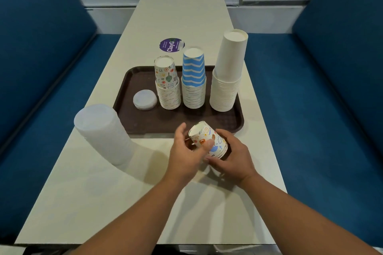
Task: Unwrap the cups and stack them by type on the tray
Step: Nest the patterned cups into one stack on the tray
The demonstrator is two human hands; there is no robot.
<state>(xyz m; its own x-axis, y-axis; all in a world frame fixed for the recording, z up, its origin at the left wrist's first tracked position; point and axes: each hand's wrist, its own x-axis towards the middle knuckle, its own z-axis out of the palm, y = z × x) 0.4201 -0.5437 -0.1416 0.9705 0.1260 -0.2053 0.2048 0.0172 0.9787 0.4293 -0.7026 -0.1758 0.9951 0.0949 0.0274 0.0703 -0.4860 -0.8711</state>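
A brown tray sits mid-table. On it stand three upside-down stacks: doodle-print cups, blue zigzag cups and tall plain white cups. A low pile of translucent lids lies at the tray's left. Just in front of the tray, both hands hold a short stack of doodle-print cups, tilted, bottoms up. My left hand grips its near side with the thumb across the print. My right hand cups its lower rims from the right.
A tall stack of translucent lids stands on the pale table left of the tray. A purple round sticker lies behind the tray. Blue bench seats flank the table on both sides.
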